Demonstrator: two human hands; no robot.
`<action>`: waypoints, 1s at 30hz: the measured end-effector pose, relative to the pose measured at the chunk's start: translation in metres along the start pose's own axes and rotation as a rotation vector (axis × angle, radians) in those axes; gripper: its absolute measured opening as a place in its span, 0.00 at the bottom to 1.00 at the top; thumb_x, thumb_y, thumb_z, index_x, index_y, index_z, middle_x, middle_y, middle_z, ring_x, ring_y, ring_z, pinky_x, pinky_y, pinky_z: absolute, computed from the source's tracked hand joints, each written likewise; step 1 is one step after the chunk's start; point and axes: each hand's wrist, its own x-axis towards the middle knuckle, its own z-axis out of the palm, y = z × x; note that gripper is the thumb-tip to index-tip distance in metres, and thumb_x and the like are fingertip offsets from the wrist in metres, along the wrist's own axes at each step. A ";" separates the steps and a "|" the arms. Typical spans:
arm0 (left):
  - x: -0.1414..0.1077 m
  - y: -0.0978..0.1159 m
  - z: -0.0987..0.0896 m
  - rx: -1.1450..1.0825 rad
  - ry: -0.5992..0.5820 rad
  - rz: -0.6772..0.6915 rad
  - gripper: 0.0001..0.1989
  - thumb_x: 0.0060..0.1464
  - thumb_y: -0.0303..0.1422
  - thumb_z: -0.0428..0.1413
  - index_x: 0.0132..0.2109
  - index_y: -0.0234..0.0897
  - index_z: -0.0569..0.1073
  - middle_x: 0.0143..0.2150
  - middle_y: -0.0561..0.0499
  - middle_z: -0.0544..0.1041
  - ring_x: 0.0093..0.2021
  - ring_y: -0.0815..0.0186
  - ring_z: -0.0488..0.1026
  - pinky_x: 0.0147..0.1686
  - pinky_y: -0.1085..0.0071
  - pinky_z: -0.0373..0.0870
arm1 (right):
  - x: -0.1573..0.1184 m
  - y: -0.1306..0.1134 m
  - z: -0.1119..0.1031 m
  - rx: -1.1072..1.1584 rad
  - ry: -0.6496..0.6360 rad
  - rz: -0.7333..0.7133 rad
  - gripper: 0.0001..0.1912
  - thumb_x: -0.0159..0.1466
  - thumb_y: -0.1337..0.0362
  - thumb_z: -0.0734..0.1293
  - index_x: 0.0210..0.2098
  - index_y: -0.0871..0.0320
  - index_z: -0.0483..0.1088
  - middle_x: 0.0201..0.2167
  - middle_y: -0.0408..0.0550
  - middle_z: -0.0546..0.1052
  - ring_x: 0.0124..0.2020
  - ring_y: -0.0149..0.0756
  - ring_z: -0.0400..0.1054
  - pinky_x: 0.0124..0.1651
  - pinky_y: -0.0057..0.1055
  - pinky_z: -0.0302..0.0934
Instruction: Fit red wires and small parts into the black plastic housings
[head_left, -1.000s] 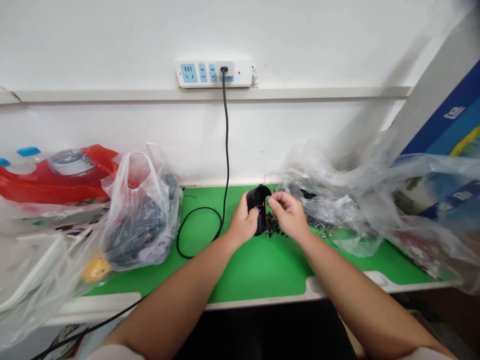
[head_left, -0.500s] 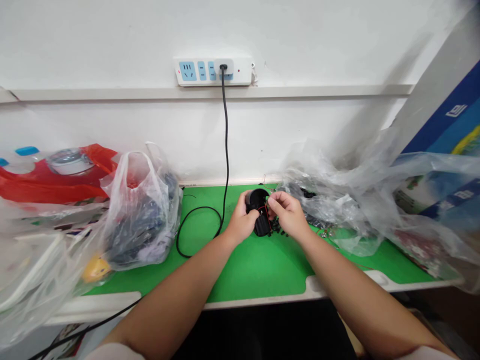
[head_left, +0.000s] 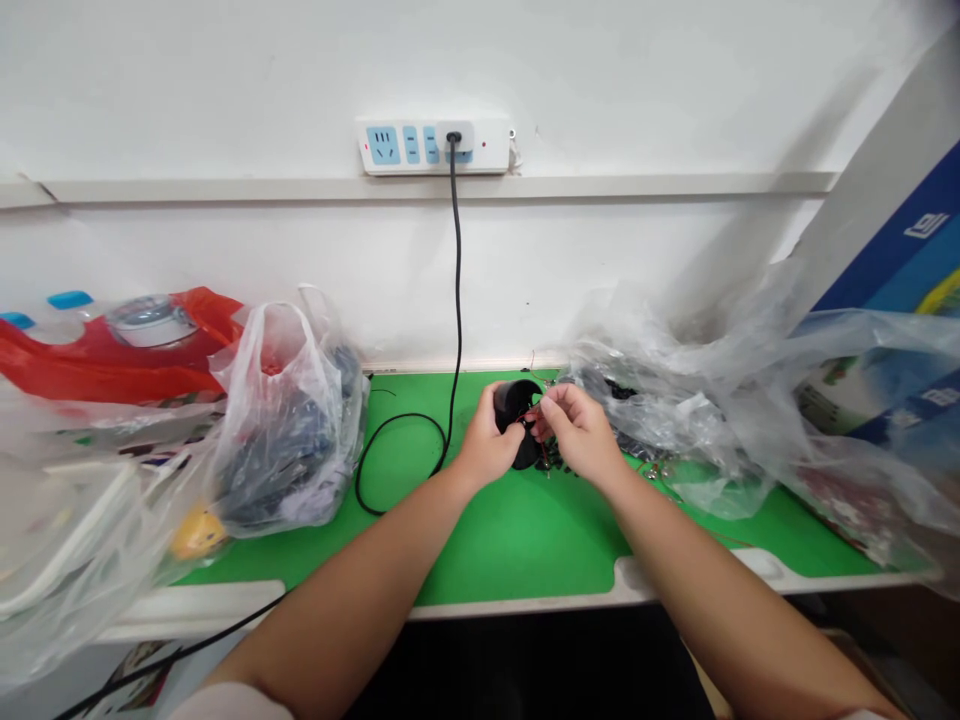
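Observation:
My left hand (head_left: 491, 440) is closed round the left side of a black rounded plastic housing (head_left: 513, 400), its thumb lying across the front. At the right side of the housing, my right hand (head_left: 574, 425) pinches a thin red wire (head_left: 534, 410) between thumb and fingertips. The wire runs into the housing's opening; its inner parts are too small to make out. Small black parts (head_left: 555, 460) lie on the green table top (head_left: 525, 550), just below and behind my right hand.
A clear bag of dark items (head_left: 285, 440) and a red bag (head_left: 97, 360) stand on the left. Crumpled clear plastic bags (head_left: 697, 400) cover the right side. A black cable (head_left: 457, 280) hangs from the power strip (head_left: 435, 147) and loops on the table.
The black housing has turned in my left hand, and its opening now faces more to the right. My right fingers have moved slightly with the red wire. The view has shifted a little.

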 end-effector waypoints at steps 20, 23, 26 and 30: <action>0.001 -0.005 -0.002 0.158 0.091 -0.051 0.13 0.55 0.27 0.47 0.48 0.36 0.66 0.42 0.48 0.73 0.44 0.64 0.70 0.48 0.65 0.64 | 0.002 0.006 0.003 0.037 -0.030 -0.012 0.16 0.60 0.50 0.64 0.32 0.57 0.62 0.23 0.41 0.69 0.23 0.29 0.62 0.25 0.27 0.60; 0.001 -0.007 -0.001 0.150 0.095 -0.074 0.13 0.55 0.27 0.48 0.48 0.36 0.66 0.42 0.48 0.73 0.44 0.64 0.69 0.47 0.65 0.64 | 0.003 0.008 0.003 0.078 -0.017 0.031 0.16 0.58 0.49 0.65 0.31 0.57 0.63 0.23 0.41 0.68 0.23 0.29 0.63 0.26 0.28 0.62; 0.002 -0.008 0.000 0.071 0.090 -0.073 0.14 0.52 0.27 0.50 0.47 0.36 0.65 0.43 0.49 0.72 0.45 0.64 0.69 0.48 0.66 0.64 | 0.004 0.009 0.002 0.127 -0.021 0.043 0.16 0.57 0.51 0.66 0.31 0.57 0.64 0.25 0.42 0.70 0.23 0.30 0.64 0.26 0.29 0.63; 0.002 -0.004 0.002 -0.029 0.073 -0.089 0.15 0.49 0.24 0.53 0.46 0.36 0.64 0.41 0.49 0.72 0.44 0.65 0.69 0.49 0.66 0.63 | 0.004 0.008 0.001 0.114 -0.052 0.032 0.15 0.58 0.51 0.66 0.32 0.57 0.64 0.22 0.42 0.70 0.23 0.30 0.65 0.26 0.28 0.61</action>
